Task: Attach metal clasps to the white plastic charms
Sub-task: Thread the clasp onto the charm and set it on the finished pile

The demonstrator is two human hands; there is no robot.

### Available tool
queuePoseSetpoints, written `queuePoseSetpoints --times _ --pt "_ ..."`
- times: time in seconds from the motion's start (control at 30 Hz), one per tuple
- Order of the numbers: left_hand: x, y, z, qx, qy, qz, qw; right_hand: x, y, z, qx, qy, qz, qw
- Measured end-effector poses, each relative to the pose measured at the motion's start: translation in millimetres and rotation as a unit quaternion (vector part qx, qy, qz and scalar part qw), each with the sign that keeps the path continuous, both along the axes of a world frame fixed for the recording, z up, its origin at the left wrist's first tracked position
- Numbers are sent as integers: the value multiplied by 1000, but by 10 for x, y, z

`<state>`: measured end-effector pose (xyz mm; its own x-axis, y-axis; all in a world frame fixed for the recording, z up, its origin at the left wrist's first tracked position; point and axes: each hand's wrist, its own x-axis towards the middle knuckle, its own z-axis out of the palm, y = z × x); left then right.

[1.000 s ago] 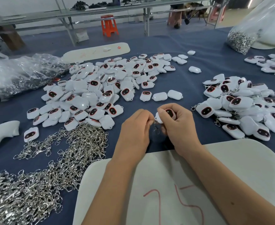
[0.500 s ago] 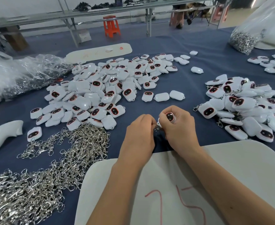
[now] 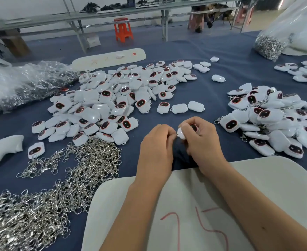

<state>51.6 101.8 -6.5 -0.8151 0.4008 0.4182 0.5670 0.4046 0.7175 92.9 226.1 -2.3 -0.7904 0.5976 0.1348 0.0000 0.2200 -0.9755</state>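
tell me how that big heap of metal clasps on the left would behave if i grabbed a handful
The heap of metal clasps would probably come up tangled: the hooks and rings lie interlocked, so extra ones would likely trail along. It looks dense, bare metal, so a handful is likely heavy for its size. Loose strands should hang floppy rather than hold shape.

Head view, downward, close over hands [image 3: 181,140]

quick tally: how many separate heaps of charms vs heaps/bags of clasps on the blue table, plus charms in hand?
Charm heaps: 3, the big middle one, the right one, the far-right one
Loose clasp heaps: 1
Bags holding clasps: 2, left and far right
Charms in hand: 1, held in the right hand
Total: 7
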Motion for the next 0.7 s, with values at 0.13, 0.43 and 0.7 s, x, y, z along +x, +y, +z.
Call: queuePoseSetpoints --times 0.13,0.43,0.7 --pt "-1 -10 57 72 33 -47 996 34 2 36 -139 71 36 987" --pt "-15 -24 57 146 -37 -38 988 18 7 60 -187 75 72 977" --pt "-41 -53 82 74 1 -22 997 10 7 37 -163 76 85 980"
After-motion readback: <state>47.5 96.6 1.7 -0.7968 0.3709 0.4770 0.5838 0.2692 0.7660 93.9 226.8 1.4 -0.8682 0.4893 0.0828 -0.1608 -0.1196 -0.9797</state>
